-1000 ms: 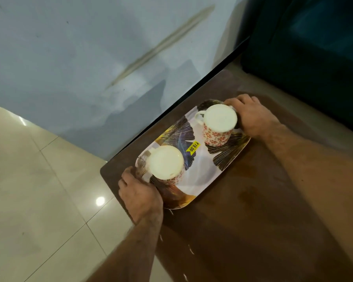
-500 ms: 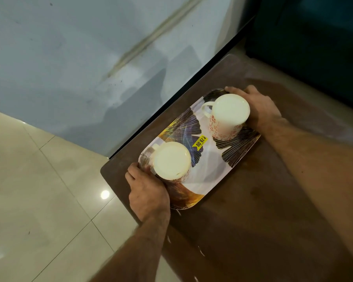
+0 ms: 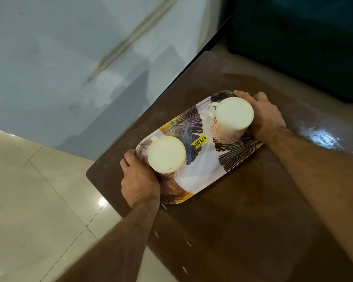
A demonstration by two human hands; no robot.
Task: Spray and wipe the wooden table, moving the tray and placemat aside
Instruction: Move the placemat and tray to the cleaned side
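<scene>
A rectangular tray [image 3: 204, 176] with a leaf pattern and a yellow price sticker sits over the near-left corner of the dark wooden table [image 3: 243, 231]. Two white cups with red flower print stand upside down on it, one [image 3: 167, 154] at the near end and one [image 3: 230, 119] at the far end. My left hand [image 3: 140, 180] grips the tray's near short edge. At the far short edge my right hand [image 3: 262, 117] grips the rim behind the far cup. No placemat, spray bottle or cloth is in view.
A pale wall [image 3: 69, 58] runs along the table's left side. Glossy beige floor tiles [image 3: 29, 200] lie below the table's corner. A dark teal sofa [image 3: 304, 37] stands beyond the table's far edge. A bright reflection [image 3: 322, 137] shines on the tabletop at right.
The tray with both cups has shifted a little to the right and toward me along the table, both hands keeping their grip on its ends.
</scene>
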